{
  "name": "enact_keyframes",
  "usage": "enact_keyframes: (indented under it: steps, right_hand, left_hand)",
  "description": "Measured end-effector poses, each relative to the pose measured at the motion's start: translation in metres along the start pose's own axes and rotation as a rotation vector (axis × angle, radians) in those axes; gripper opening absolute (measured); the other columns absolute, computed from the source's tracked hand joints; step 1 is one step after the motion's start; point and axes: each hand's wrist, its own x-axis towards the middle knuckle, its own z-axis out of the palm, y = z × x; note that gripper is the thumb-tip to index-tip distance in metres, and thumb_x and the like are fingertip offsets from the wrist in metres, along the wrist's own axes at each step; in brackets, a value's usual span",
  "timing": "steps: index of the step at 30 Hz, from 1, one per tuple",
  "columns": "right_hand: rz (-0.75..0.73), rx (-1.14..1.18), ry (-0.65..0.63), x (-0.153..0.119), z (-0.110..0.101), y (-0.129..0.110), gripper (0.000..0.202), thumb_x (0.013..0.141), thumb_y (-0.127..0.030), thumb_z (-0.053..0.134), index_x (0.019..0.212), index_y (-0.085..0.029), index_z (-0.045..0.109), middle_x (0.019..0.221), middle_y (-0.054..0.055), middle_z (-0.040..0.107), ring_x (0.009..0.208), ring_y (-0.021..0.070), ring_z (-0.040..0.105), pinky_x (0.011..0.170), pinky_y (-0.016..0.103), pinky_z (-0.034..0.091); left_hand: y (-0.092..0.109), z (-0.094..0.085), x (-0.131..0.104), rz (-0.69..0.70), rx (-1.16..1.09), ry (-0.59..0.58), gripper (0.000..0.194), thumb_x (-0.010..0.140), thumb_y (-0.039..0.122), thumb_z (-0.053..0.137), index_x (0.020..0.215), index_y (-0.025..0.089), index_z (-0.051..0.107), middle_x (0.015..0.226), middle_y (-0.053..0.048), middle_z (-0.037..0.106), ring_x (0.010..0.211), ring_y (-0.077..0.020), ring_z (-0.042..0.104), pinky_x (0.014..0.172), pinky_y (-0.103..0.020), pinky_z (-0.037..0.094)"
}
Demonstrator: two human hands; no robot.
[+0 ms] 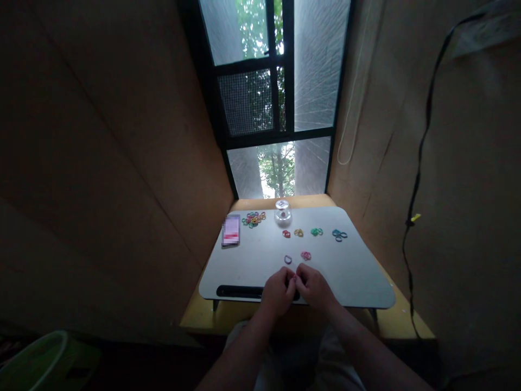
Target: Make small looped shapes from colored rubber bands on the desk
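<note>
You are holding your left hand (278,291) and right hand (312,287) together at the near edge of the white tray table (358,271), fingers curled and pinching a small pink band (294,278) between them. Just beyond lie a purple band (288,259) and pink bands (305,255). A mixed pile of bands (254,219) is sitting near the far left corner.

White rounded lap table (358,282) bearing a dark rectangular phone (230,230) at far left, a clear glass dome (283,212) at far centre, a black slot (238,291) along the near edge; black-framed window (280,98) beyond; green plastic basin (40,361) near left.
</note>
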Motion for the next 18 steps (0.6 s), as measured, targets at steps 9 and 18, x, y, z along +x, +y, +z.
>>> enact_keyframes:
  steps: [9, 18]
  right_hand:
    - [-0.009, 0.027, 0.020, 0.001, -0.003, -0.001, 0.014, 0.079, -0.020, 0.050, 0.066, -0.021, 0.046, 0.062, -0.003, 0.052, 0.058, 0.0124, 0.046, 0.057, 0.024, 0.030]
    - [-0.014, 0.080, 0.017, 0.001, -0.010, -0.002, 0.015, 0.081, -0.020, 0.052, 0.067, -0.020, 0.048, 0.063, -0.002, 0.052, 0.059, 0.0122, 0.044, 0.057, 0.024, 0.026]
  left_hand:
    - [0.001, 0.003, 0.000, 0.015, 0.086, -0.023, 0.007, 0.088, 0.024, 0.051, 0.084, 0.021, 0.055, 0.075, 0.001, 0.061, 0.068, -0.0140, 0.054, 0.063, -0.025, 0.035]
    - [0.002, 0.011, 0.001, 0.001, 0.166, -0.039, 0.005, 0.086, 0.025, 0.050, 0.083, 0.021, 0.052, 0.072, 0.001, 0.058, 0.066, -0.0140, 0.052, 0.061, -0.025, 0.034]
